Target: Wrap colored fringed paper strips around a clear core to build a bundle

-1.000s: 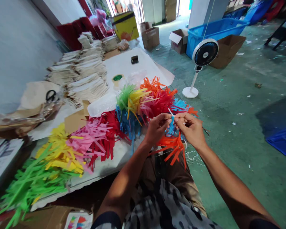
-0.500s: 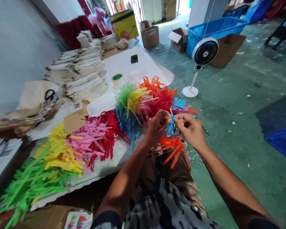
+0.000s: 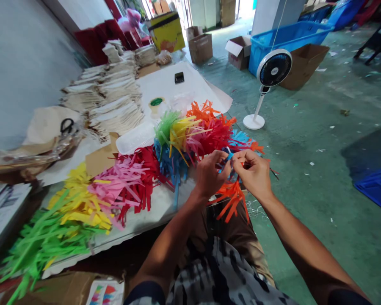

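Observation:
Between my two hands is the top of a blue paper tassel (image 3: 230, 156), with a bit of white string showing above it. My left hand (image 3: 211, 173) pinches it from the left, and my right hand (image 3: 253, 173) pinches it from the right. The tassel's fringe is mostly hidden behind my fingers. Just below my hands hangs an orange tassel (image 3: 232, 199) over my lap. Beyond them lies a heap of finished-looking tassels, including a red one (image 3: 220, 133), a yellow one (image 3: 181, 129) and a green one (image 3: 167, 127).
Fringed strips lie along the table's near edge: pink (image 3: 122, 182), yellow (image 3: 82, 201) and green (image 3: 51, 243). Behind are a clear plastic tray (image 3: 136, 139), a tape roll (image 3: 156, 103), a phone (image 3: 179, 77) and stacked off-white bundles (image 3: 117, 114). A fan (image 3: 274, 70) stands on the floor.
Both hands stay together at the blue tassel's top. My left hand has turned and dropped slightly, its fingers curling closer around it. The orange tassel below has shifted a little.

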Demonstrator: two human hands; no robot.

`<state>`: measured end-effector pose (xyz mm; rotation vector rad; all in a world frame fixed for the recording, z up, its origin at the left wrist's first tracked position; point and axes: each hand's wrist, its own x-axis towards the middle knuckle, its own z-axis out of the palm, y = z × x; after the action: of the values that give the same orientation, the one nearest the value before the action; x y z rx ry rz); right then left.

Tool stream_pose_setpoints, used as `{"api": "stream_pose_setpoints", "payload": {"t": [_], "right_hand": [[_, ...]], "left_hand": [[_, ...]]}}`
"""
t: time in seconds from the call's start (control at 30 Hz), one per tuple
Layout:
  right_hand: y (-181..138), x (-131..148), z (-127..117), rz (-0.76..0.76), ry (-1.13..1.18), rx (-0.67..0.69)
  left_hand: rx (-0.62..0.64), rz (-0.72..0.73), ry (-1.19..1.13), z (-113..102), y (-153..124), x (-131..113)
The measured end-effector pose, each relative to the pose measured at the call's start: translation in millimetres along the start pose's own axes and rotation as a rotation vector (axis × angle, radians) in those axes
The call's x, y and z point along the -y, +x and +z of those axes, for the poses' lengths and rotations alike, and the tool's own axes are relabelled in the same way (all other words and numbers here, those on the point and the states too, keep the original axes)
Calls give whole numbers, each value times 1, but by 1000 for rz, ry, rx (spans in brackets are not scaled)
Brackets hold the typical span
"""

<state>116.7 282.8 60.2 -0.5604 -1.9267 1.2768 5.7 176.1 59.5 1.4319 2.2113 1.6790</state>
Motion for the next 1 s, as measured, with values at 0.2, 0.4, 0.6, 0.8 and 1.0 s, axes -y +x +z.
{"api": "stream_pose_setpoints", "payload": {"t": [0.2,0.4,0.6,0.8,1.0], "right_hand": [[4,-3,6,15,-6,-14],[1,-3,1,2,-41,-27],[-13,-2,-11,-82,-77,34],[-10,-8,-14,-92,-91,49],[-9,-11,-13,-76,-118,51]], "left_hand": [[-40,-336,-421,2,0,1],[-13,-527,-615,2,10,10],[3,-529,-646,3,14,13],[27,-502,-620,0,14,13],[20,-490,-620,-4,16,15]]}}
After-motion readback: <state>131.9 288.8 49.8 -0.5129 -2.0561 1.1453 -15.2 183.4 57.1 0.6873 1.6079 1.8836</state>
